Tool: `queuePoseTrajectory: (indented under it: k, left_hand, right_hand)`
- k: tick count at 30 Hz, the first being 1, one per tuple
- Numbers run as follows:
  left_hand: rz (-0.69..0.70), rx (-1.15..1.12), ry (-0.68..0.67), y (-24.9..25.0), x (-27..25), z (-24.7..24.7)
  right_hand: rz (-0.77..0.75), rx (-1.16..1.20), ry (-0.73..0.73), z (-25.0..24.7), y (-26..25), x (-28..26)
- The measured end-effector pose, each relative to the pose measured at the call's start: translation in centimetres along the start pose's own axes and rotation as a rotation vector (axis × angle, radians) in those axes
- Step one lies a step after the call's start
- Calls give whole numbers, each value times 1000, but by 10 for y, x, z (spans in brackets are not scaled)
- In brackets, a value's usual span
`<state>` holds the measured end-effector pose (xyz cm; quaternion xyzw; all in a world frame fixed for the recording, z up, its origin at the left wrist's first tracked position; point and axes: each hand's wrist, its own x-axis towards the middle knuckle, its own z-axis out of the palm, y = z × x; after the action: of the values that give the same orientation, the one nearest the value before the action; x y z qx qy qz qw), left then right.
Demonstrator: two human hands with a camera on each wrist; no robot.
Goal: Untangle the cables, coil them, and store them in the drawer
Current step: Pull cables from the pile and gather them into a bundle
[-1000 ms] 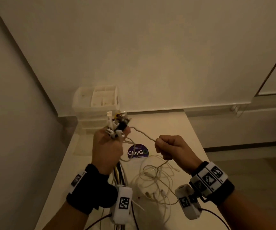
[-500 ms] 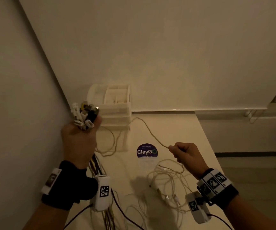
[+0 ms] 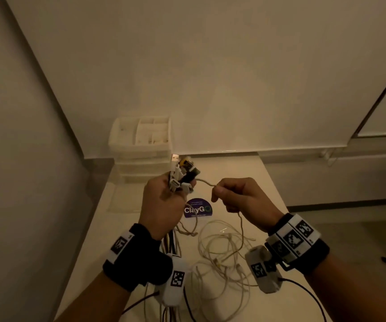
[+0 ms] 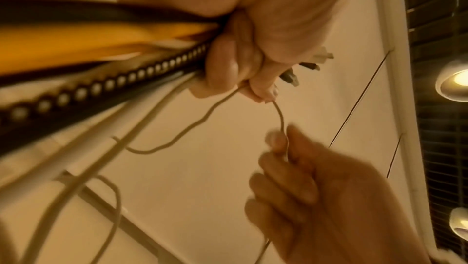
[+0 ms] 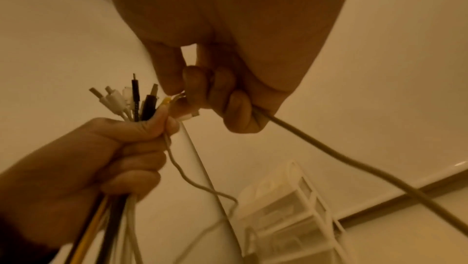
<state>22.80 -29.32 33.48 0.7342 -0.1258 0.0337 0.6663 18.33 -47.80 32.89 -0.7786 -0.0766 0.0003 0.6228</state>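
My left hand (image 3: 164,201) grips a bundle of cables (image 3: 182,173) upright, their white, black and yellow plugs sticking out above the fist. In the right wrist view the plugs (image 5: 131,100) fan out over the same fist (image 5: 121,148). My right hand (image 3: 236,194) pinches a thin beige cable (image 3: 204,181) that runs from the left fist. The left wrist view shows this cable (image 4: 278,114) arching between both hands. Its length drops into a loose tangle of white cables (image 3: 222,252) on the table. The white drawer unit (image 3: 141,145) stands at the table's back left, its top tray open.
The white table (image 3: 245,173) sits in a corner, with walls to the left and behind. A purple ClayG sticker (image 3: 197,209) lies under my hands. Black sensor leads (image 3: 303,287) hang from both wrist cameras. The floor (image 3: 361,240) lies to the right.
My left hand, swung out to the left with the bundle half a second ago, has come back to the centre. The two hands are close together again and the beige cable between them is short.
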Motion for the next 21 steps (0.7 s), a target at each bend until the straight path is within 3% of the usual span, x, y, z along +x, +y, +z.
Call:
queuePoseTrajectory:
  k: [6, 15, 18, 21]
  left_hand:
    - [128, 16, 200, 6, 13, -52]
    - [153, -102, 447, -7, 16, -106]
    - [123, -36, 406, -9, 8, -114]
    - [8, -200, 194, -7, 0, -112]
  right_hand:
    - [99, -47, 245, -11, 53, -10]
    - [187, -213, 303, -6, 106, -23]
    - [196, -274, 330, 0, 104, -20]
    - [159, -281, 363, 4, 85, -31]
